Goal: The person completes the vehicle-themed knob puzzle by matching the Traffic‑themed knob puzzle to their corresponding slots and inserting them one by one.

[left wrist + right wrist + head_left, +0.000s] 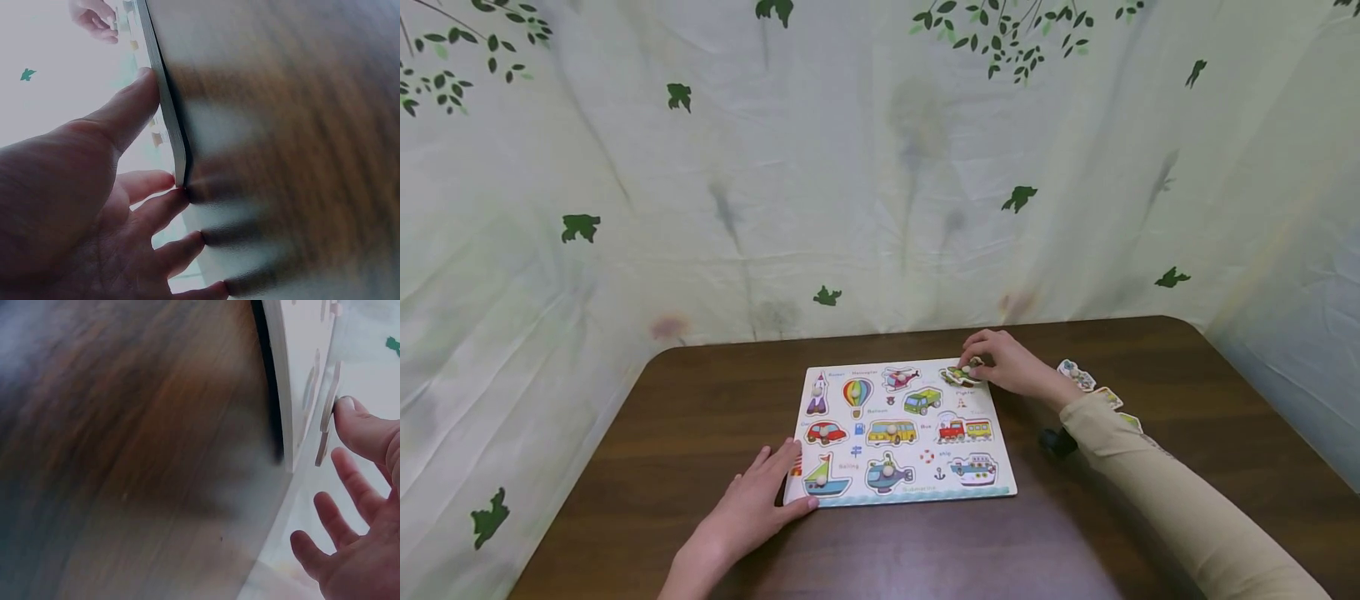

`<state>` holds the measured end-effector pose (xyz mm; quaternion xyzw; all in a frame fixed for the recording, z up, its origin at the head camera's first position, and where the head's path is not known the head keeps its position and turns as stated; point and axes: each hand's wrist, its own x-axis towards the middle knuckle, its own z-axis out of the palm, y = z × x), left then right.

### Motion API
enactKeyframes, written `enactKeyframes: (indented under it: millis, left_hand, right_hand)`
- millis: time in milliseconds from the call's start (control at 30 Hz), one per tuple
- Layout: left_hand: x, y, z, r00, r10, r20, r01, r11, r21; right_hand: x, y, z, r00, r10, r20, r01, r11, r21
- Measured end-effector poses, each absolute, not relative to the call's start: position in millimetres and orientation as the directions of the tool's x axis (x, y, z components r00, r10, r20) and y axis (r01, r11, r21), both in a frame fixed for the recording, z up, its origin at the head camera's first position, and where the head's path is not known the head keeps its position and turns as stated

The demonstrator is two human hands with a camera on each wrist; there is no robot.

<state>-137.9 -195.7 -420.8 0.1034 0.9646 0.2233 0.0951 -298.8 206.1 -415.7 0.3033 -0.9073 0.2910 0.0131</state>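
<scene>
A white peg puzzle board (925,497) lies on the table, with vehicle pictures such as a rocket, a balloon, a bus, a train and a ship. At its upper right corner my right hand (1011,362) pinches a green fighter plane puzzle piece (958,377) between thumb and fingers. In the right wrist view the puzzle piece (330,403) stands slightly off the board's face; the other fingers are spread. My left hand (752,496) rests at the lower left corner, its thumb (134,103) along the near edge and fingers fairly straight, some fingertips touching the table.
On the brown wooden table (700,433), several loose picture pieces (1077,375) lie right of the board, partly behind the right forearm. A black device (1057,442) sits under the right wrist. A white curtain (850,208) with leaf prints hangs behind the table.
</scene>
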Motion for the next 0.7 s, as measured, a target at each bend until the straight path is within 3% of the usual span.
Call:
enactKeyframes:
  millis: [700]
  left_hand:
    - [-140,-196,-421,-0.957,0.264,-0.119,0.186,0.876,0.446]
  right_hand:
    - [-309,188,-425,-0.864,-0.495,0.093,-0.483,0.761,-0.433]
